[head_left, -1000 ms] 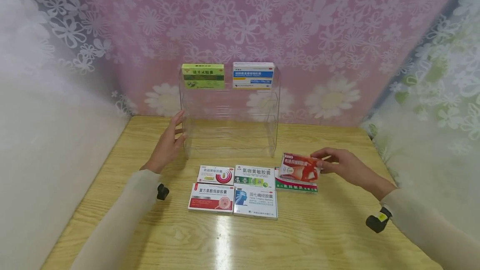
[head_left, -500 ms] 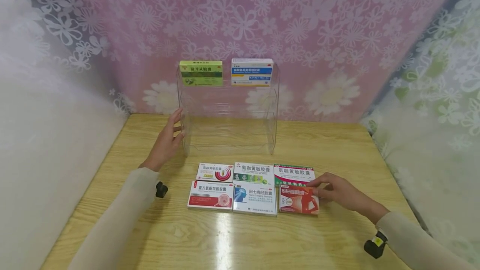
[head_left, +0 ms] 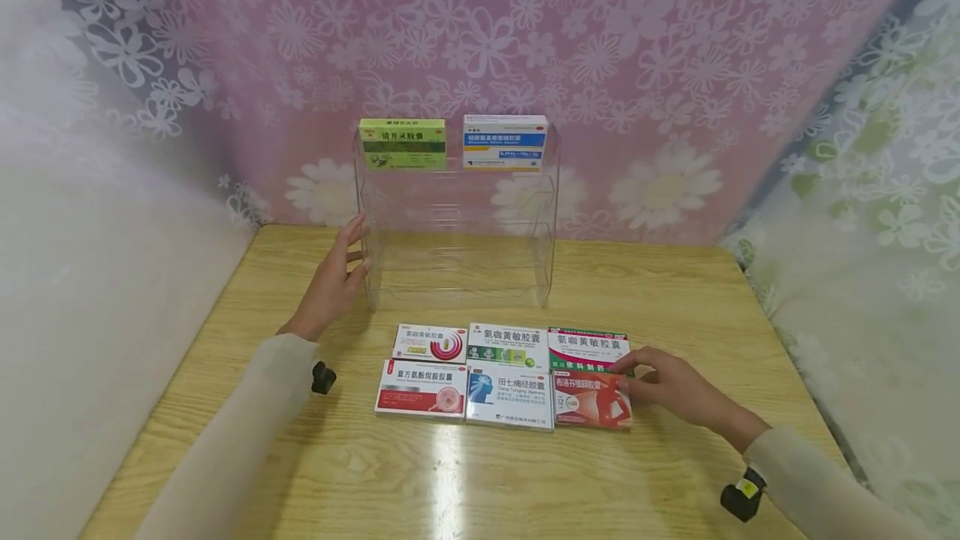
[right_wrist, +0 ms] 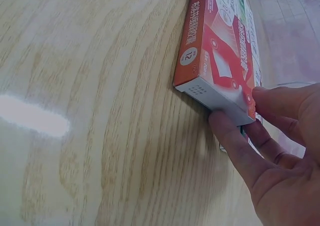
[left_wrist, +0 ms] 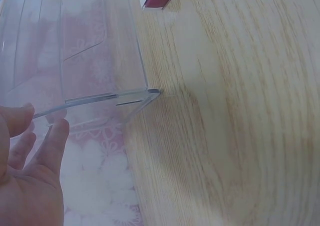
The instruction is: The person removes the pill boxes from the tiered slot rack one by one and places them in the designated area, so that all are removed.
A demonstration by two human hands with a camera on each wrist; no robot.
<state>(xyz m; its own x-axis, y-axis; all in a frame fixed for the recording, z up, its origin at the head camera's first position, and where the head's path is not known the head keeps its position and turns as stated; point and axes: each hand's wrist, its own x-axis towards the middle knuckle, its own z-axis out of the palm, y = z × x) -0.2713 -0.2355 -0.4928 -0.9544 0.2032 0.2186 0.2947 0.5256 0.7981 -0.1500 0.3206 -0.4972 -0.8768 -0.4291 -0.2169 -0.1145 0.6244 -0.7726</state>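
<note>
Left hand (head_left: 328, 286) pinches thin side edge of clear plastic rack (head_left: 459, 227). Right hand (head_left: 671, 386) grips corner of red box (head_left: 587, 400): flat, oblong cardboard, at that hand's left on wood-grained tabletop (head_left: 337, 473).

Eight medicine boxes (head_left: 583, 408), one clear tiered rack (head_left: 457, 261).
Two hands (head_left: 328, 286), two sleeves (head_left: 236, 427), two wrist cameras (head_left: 742, 495), one wooden table (head_left: 660, 477).
</note>
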